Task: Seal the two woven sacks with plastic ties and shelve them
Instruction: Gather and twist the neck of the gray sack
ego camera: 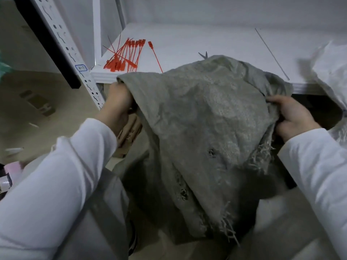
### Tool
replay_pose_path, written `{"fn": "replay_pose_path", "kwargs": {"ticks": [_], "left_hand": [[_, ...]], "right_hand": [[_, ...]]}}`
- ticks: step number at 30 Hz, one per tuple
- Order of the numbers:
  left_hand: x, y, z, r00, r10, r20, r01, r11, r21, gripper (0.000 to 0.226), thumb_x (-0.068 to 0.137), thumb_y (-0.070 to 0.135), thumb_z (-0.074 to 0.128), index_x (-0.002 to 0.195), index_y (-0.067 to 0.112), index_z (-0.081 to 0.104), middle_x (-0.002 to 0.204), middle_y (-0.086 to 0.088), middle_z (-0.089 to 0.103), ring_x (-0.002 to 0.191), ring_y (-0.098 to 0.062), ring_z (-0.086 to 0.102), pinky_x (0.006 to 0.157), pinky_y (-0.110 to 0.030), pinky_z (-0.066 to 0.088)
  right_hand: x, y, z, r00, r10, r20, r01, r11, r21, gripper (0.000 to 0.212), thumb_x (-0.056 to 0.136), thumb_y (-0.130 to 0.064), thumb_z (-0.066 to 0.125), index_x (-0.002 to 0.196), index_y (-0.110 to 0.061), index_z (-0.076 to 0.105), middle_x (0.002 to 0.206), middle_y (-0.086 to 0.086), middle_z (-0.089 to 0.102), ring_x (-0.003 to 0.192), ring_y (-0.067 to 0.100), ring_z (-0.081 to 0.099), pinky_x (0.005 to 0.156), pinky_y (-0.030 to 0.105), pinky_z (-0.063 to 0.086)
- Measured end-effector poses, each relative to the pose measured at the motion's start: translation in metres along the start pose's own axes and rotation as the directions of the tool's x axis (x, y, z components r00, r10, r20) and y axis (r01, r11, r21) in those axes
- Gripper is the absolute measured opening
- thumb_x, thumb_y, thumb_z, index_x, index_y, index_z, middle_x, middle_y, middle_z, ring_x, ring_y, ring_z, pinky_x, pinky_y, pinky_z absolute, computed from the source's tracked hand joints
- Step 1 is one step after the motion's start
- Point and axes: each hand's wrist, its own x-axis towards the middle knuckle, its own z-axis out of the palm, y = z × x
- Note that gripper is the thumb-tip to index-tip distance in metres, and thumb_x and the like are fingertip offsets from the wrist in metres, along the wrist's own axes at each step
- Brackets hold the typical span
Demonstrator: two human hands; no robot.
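A grey-green woven sack [202, 124] with frayed edges and small holes hangs in front of the white shelf [216, 42]. My left hand [120, 102] grips its left upper edge. On the other side my right hand [293, 117] clutches bunched fabric. The sack's top leans over the shelf's front edge. A bundle of red plastic ties [124, 55] lies on the shelf at the left, with one single red tie [155, 55] a little to its right. A white woven sack [332, 72] rests on the shelf at the far right, partly out of frame.
Grey scissor tips [203, 54] peek out behind the grey sack. A perforated white shelf upright [65, 44] with a blue label stands at the left. Brown cardboard boxes [129, 132] sit under the shelf. The beige floor [37, 102] stretches to the left.
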Motion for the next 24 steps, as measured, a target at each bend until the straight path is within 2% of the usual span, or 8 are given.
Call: {"fn": "replay_pose_path", "kwargs": {"ticks": [4,6,11,13,15,19,22,24], "left_hand": [[-0.004,-0.007,0.001,0.972,0.120,0.200,-0.170,0.952,0.254,0.017,0.095,0.018,0.047,0.092,0.014,0.064,0.087,-0.014,0.066,0.072,-0.020,0.058,0.068,-0.029,0.048],[-0.014,-0.008,0.007,0.909,0.184,0.374,-0.323,0.878,0.353,0.015,0.094,0.013,0.056,0.105,0.017,0.064,0.094,-0.002,0.066,0.083,-0.016,0.060,0.067,-0.024,0.048],[-0.029,-0.031,0.029,0.724,0.310,0.616,-0.636,0.646,0.423,0.118,0.067,0.048,0.079,0.155,0.024,0.005,0.149,-0.002,0.037,0.132,-0.019,0.042,0.107,-0.040,0.040],[-0.032,-0.041,0.036,0.666,0.453,0.592,-0.744,0.460,0.485,0.120,0.065,0.058,0.071,0.155,0.020,0.001,0.160,-0.006,0.016,0.144,-0.025,0.024,0.113,-0.051,0.031],[-0.037,-0.041,0.043,0.615,0.543,0.571,-0.785,0.358,0.506,0.111,0.070,0.057,0.068,0.154,0.016,0.010,0.156,-0.007,0.028,0.141,-0.029,0.030,0.111,-0.052,0.031],[-0.034,-0.036,0.044,0.620,0.570,0.540,-0.775,0.551,0.308,0.048,0.084,0.030,0.062,0.129,0.013,0.057,0.115,-0.001,0.068,0.106,-0.020,0.064,0.090,-0.039,0.051],[-0.018,-0.036,0.036,0.853,0.404,0.331,-0.470,0.870,0.150,0.028,0.090,0.019,0.057,0.103,-0.003,0.067,0.099,-0.010,0.070,0.090,-0.018,0.061,0.077,-0.038,0.050],[-0.008,-0.031,0.029,0.957,0.165,0.238,-0.138,0.982,-0.127,0.028,0.098,0.018,0.051,0.109,-0.004,0.063,0.098,-0.016,0.068,0.083,-0.023,0.059,0.068,-0.038,0.046]], "right_hand": [[0.005,0.006,-0.001,0.989,-0.112,-0.097,0.113,0.994,0.003,0.050,0.065,-0.009,0.071,0.114,-0.008,0.065,0.104,0.013,0.072,0.089,0.025,0.072,0.074,0.048,0.059],[-0.007,0.010,0.013,0.996,-0.094,0.011,0.093,0.995,0.021,0.048,0.072,-0.012,0.068,0.119,-0.004,0.063,0.111,0.014,0.069,0.097,0.027,0.069,0.081,0.046,0.057],[-0.043,0.019,0.044,0.928,-0.060,0.369,0.096,0.992,-0.080,0.022,0.091,0.004,0.047,0.102,-0.002,0.065,0.087,0.009,0.073,0.079,0.020,0.071,0.069,0.030,0.060],[-0.056,0.026,0.053,0.862,-0.044,0.506,0.140,0.978,-0.154,0.030,0.090,0.009,0.046,0.112,-0.002,0.063,0.096,0.009,0.074,0.088,0.022,0.071,0.077,0.033,0.059],[-0.064,0.033,0.056,0.790,0.015,0.613,0.144,0.967,-0.210,0.030,0.091,0.009,0.045,0.110,-0.007,0.063,0.096,0.005,0.075,0.087,0.017,0.071,0.073,0.028,0.059],[-0.067,0.027,0.055,0.723,0.016,0.691,0.091,0.989,-0.119,0.022,0.079,-0.009,0.061,0.100,-0.007,0.066,0.088,0.005,0.074,0.079,0.015,0.072,0.068,0.027,0.058],[-0.055,0.010,0.047,0.793,-0.041,0.608,0.058,0.998,-0.007,0.038,0.079,-0.032,0.058,0.112,-0.013,0.065,0.097,0.004,0.070,0.084,0.017,0.068,0.076,0.029,0.056],[-0.037,0.004,0.037,0.884,-0.089,0.459,0.068,0.996,0.063,0.037,0.078,-0.031,0.066,0.112,-0.017,0.063,0.094,0.000,0.068,0.079,0.016,0.067,0.072,0.028,0.054]]}}
